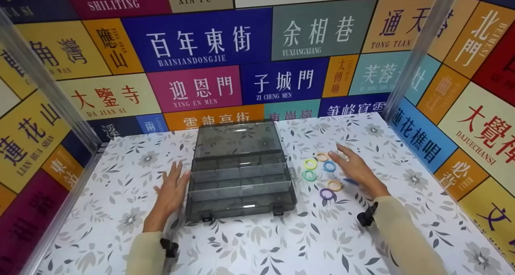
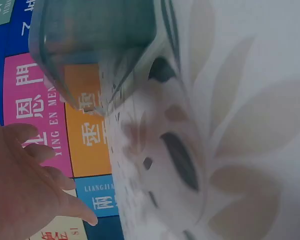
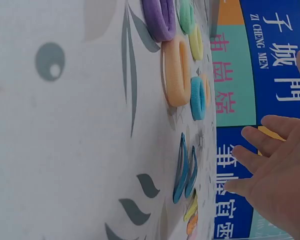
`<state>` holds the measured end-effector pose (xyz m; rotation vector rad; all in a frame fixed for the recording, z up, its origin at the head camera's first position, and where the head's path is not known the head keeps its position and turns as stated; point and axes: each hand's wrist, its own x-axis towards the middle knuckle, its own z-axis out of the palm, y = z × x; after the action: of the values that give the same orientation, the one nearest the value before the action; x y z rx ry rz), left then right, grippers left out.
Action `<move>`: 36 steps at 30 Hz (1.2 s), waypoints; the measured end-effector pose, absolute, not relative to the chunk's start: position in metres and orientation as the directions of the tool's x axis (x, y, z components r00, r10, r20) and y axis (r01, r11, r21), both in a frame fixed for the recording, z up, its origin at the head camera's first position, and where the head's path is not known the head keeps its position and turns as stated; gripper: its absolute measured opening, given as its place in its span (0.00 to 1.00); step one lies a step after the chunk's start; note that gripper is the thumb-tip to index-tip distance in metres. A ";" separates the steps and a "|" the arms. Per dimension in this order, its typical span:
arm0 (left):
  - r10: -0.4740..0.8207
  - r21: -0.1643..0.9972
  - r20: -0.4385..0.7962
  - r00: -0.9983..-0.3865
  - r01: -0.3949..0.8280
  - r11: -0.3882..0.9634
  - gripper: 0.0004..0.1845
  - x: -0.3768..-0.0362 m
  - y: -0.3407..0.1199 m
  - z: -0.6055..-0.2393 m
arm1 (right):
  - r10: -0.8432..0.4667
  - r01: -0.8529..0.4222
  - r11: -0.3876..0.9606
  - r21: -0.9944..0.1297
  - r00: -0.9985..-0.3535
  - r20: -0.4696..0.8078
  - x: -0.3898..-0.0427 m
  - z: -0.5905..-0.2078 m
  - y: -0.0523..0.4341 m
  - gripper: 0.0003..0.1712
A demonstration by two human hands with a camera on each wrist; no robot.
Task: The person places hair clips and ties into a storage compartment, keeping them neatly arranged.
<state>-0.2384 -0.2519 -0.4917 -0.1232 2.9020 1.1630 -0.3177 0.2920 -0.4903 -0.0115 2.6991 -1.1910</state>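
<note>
Six hair ties (image 3: 172, 75) lie between the box (image 1: 241, 189) and the right edge of the surface (image 1: 217, 251); probably soft, light, easily pinched by their rims. The right hand (image 1: 356, 168), empty, loosely spread, hovers beside them. The left hand (image 1: 169, 193), fingers extended, perhaps touches the box.

Showed bright, even light in the head view, glinting white at twelve and six o'clock on the box (image 1: 241, 172). Turned dimmer and greyer in both wrist views, blurring the box at eleven o'clock from the left wrist.
</note>
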 end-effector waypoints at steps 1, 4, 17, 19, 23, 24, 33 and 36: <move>-0.079 0.701 -0.040 -0.996 -0.084 0.708 0.39 -0.237 -0.251 -0.494 | -0.083 0.071 0.679 -0.731 -0.981 -0.173 -0.319 -0.491 0.292 0.56; -0.101 0.780 -0.039 -0.994 -0.094 0.619 0.38 -0.233 -0.246 -0.501 | -0.087 0.060 0.692 -0.720 -0.982 -0.165 -0.321 -0.493 0.293 0.56; -0.116 0.982 -0.189 -0.975 -0.188 -0.020 0.30 -0.225 -0.235 -0.513 | -0.070 0.089 0.732 -0.676 -0.976 -0.204 -0.334 -0.512 0.297 0.46; -0.133 0.976 -0.214 -0.968 -0.207 -0.066 0.30 -0.222 -0.237 -0.513 | -0.080 0.083 0.728 -0.680 -0.975 -0.205 -0.335 -0.514 0.296 0.45; -0.129 0.973 -0.230 -0.965 -0.230 -0.014 0.29 -0.216 -0.242 -0.515 | -0.091 0.057 0.723 -0.689 -0.980 -0.177 -0.334 -0.514 0.297 0.40; -0.123 0.973 -0.227 -0.966 -0.230 0.016 0.29 -0.216 -0.243 -0.516 | -0.094 0.044 0.725 -0.688 -0.982 -0.161 -0.334 -0.514 0.298 0.38; -0.058 0.967 -0.200 -0.978 -0.207 0.149 0.29 -0.207 -0.258 -0.520 | -0.089 0.026 0.774 -0.633 -0.985 -0.149 -0.337 -0.516 0.288 0.35; -0.024 0.964 -0.192 -0.981 -0.193 0.180 0.30 -0.207 -0.258 -0.521 | -0.088 0.019 0.777 -0.630 -0.986 -0.139 -0.338 -0.516 0.288 0.33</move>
<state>-0.2074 -0.2576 -0.5206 -0.2144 2.3075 1.9188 -0.3377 0.2881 -0.5164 -0.0547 2.8079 -0.9978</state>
